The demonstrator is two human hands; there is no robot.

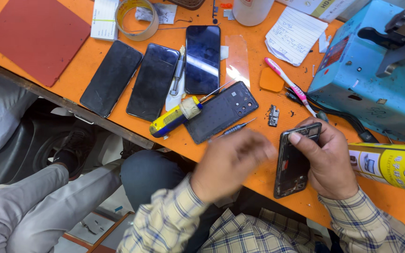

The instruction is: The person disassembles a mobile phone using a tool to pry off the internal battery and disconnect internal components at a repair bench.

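My right hand grips an opened black phone frame, held on edge over the orange table's near side, thumb on its top. My left hand is blurred just left of the frame, fingers curled; I cannot tell whether it holds anything. A small screwdriver lies right above that hand. A black phone back cover and a yellow-and-blue handled screwdriver lie beyond it. A small circuit part sits on the table near the frame.
Three dark phones lie side by side at the back with tweezers, a tape roll and a red mat. A blue machine, a toothbrush, paper notes and a yellow tube box sit right. Another person's legs are at left.
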